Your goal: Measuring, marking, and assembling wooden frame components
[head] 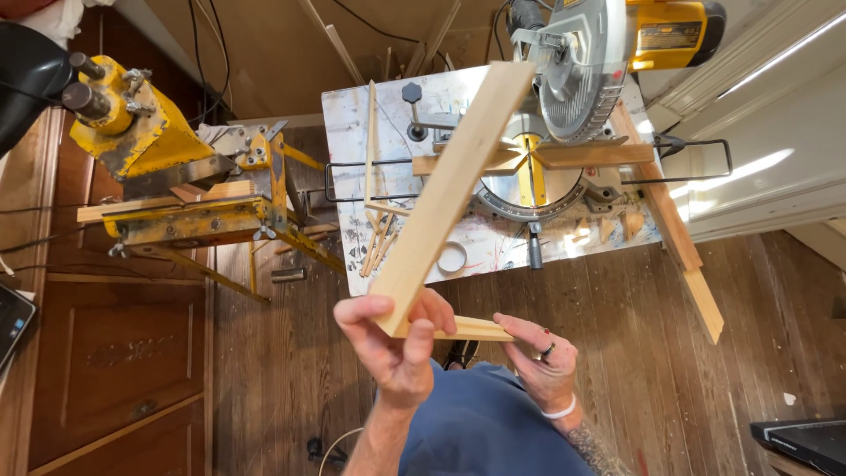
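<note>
Head view. Left hand (394, 339): fingers closed around the near end of a long pale wooden board (458, 189), held slanting up over the saw table (348, 167). Right hand (546, 357): fingers pinching a short mitred wood piece (471, 330) against that end. Step, by judgement: matching two cut ends; alignment needs care. Board clean, straight-grained. Miter saw (577, 70) at the table's far edge; yellow clamp stand (185, 203) left.

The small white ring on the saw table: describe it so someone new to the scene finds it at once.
Start at the paint-spattered white saw table under the yellow mitre saw. Near its front edge, left of the saw's black handle, lies the white ring. It is the only round, white piece among straight wooden offcuts.
</note>
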